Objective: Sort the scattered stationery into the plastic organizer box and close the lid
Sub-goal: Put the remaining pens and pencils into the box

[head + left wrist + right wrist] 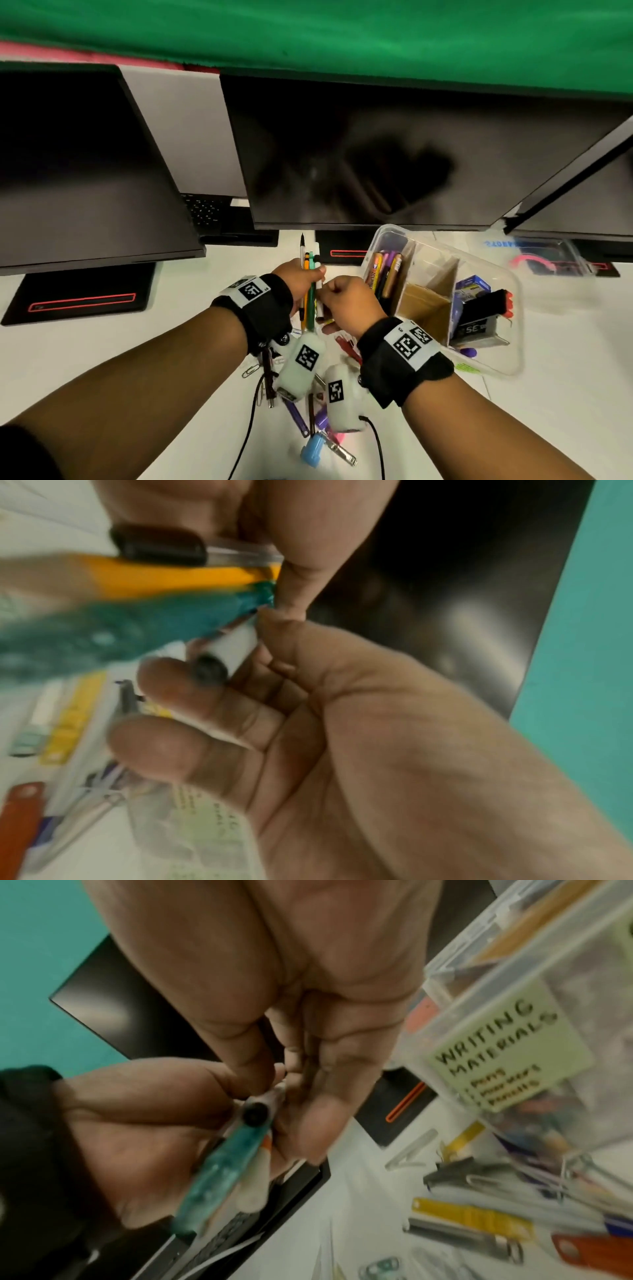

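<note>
While both hands (pixel 322 291) clutch pens (pixel 310 274), loose stationery litters the white desk (pixel 102 349) (dark monitors (pixel 376 154) behind).

The white counter (pixel 102 346) bears a clear plastic organizer box (pixel 507 363), black monitor stands (pixel 82 298), and scattered clips and pens (pixel 308 425).

Loose stationery (pixel 310 425) beneath the wrists largely hidden; organizer box label (pixel 507 1058) lower lines blurred.
</note>
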`<state>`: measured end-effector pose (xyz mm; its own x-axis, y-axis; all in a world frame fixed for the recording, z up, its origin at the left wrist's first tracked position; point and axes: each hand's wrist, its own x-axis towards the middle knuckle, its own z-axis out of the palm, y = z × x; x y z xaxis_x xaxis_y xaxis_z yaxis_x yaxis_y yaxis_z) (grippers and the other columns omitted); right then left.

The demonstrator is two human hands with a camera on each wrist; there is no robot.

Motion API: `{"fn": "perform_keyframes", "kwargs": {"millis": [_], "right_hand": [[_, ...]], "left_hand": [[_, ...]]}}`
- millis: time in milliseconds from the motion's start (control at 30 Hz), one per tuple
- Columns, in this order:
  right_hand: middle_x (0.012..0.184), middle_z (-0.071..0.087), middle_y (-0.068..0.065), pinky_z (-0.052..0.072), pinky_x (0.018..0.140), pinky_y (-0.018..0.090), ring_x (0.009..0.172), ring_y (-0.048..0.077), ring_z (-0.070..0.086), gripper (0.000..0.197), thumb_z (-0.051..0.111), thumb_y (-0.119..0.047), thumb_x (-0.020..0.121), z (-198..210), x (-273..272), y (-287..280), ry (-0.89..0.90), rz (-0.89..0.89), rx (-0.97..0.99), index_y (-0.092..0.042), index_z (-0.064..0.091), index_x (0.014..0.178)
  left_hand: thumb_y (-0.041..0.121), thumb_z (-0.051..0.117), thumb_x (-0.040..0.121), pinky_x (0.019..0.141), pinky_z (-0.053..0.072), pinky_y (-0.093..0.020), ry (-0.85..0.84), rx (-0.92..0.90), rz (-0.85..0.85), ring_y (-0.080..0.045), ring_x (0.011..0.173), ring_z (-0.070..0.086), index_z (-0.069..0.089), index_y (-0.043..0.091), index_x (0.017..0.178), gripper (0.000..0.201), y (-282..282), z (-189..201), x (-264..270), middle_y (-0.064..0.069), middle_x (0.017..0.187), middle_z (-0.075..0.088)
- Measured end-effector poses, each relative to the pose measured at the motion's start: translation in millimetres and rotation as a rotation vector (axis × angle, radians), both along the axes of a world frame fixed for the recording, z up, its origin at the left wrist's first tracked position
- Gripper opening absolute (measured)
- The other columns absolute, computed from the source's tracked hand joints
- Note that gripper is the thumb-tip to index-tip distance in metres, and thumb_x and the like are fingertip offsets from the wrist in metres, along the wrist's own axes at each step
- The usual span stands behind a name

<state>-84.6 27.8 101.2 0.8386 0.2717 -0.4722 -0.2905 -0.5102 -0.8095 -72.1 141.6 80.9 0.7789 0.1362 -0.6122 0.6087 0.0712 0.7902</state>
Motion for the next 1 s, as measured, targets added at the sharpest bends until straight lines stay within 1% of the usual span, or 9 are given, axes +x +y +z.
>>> {"fn": "perform_keyframes", "kwargs": {"millis": [100,200,267,333,400,567,667,867,1000], "right_hand": [[0.077,0.063,0.019,0.060,0.064,0.045,0.069,0.034,0.068,0.019,0.051,-0.017,0.093,9.9,3.1,-14.2,-0.135,-0.059,-0.035,-0.006,0.057,0.080],[0.080,0.066,0.012,0.058,0.052,0.027,0.063,0.023,0.067,0.010,0.060,-0.015,0.089,16.0,7.0,-33.0,-0.183,-0.117,0.004,-0.006,0.059,0.092],[0.080,0.068,0.009,0.056,0.050,0.023,0.060,0.018,0.066,0.012,0.064,-0.014,0.087,16.6,11.9,-48.1,-0.188,-0.158,-0.001,-0.006,0.061,0.096],[0.075,0.067,0.004,0.054,0.050,0.021,0.058,0.014,0.064,0.005,0.066,-0.013,0.085,13.7,18.1,-63.2,-0.180,-0.185,-0.027,-0.009,0.063,0.088],[0.068,0.065,0.002,0.054,0.050,0.021,0.054,0.012,0.061,0.010,0.067,-0.012,0.084,9.5,25.1,-75.1,-0.174,-0.214,-0.071,-0.013,0.061,0.075],[0.096,0.070,0.017,0.040,0.068,0.024,0.078,0.026,0.060,0.020,0.063,-0.017,0.085,-3.2,51.5,-91.5,-0.219,-0.186,-0.344,-0.001,0.066,0.095],[0.104,0.069,0.016,0.049,0.081,0.031,0.096,0.030,0.064,0.021,0.058,-0.015,0.087,-4.2,60.5,-89.5,-0.232,-0.115,-0.421,-0.002,0.065,0.101],[0.105,0.069,0.010,0.048,0.089,0.029,0.099,0.024,0.063,0.022,0.063,-0.016,0.083,-0.6,46.9,-95.2,-0.393,0.030,-0.469,-0.011,0.066,0.104],[0.103,0.068,0.003,0.049,0.085,0.026,0.092,0.018,0.062,0.020,0.066,-0.023,0.082,-4.0,21.5,-100.9,-0.519,0.284,-0.479,-0.017,0.070,0.100]], "left_hand": [[0.016,0.056,0.091,0.103,0.044,-0.049,-0.058,0.003,-0.018,-0.027,0.093,0.056,0.056,0.018,0.076,0.015,-19.1,12.7,12.2,-0.013,0.096,0.060],[0.012,0.055,0.091,0.104,0.043,-0.051,-0.105,0.005,-0.051,-0.027,0.096,0.056,0.059,0.015,0.080,0.012,-39.9,24.6,28.5,-0.015,0.099,0.060],[0.014,0.055,0.091,0.103,0.044,-0.050,-0.129,0.068,-0.127,-0.030,0.102,0.059,0.061,0.004,0.104,0.018,-57.5,26.6,40.3,-0.019,0.106,0.061],[0.019,0.055,0.091,0.103,0.045,-0.044,-0.123,0.181,-0.217,-0.033,0.113,0.058,0.054,0.000,0.120,0.035,-76.3,24.5,50.2,-0.020,0.120,0.061],[0.021,0.056,0.091,0.099,0.047,-0.037,-0.119,0.293,-0.311,-0.033,0.113,0.058,0.057,0.000,0.119,0.035,-92.0,19.8,58.4,-0.018,0.121,0.062],[0.029,0.059,0.089,0.089,0.047,-0.030,-0.034,0.523,-0.478,-0.027,0.104,0.061,0.060,0.006,0.117,0.037,-115.7,10.0,77.9,-0.014,0.118,0.064],[0.023,0.048,0.095,0.095,0.044,-0.032,0.009,0.594,-0.554,-0.030,0.117,0.056,0.055,0.000,0.124,0.038,-116.2,11.7,81.3,-0.017,0.128,0.057],[0.007,0.038,0.097,0.102,0.040,-0.034,-0.055,0.509,-0.506,-0.032,0.124,0.050,0.051,-0.002,0.129,0.036,-98.3,26.0,72.3,-0.020,0.132,0.053],[-0.004,0.044,0.090,0.066,0.048,-0.022,-0.134,0.350,-0.406,-0.016,0.085,0.060,0.058,0.006,0.119,0.034,-68.4,21.8,56.5,-0.009,0.102,0.061]]}}
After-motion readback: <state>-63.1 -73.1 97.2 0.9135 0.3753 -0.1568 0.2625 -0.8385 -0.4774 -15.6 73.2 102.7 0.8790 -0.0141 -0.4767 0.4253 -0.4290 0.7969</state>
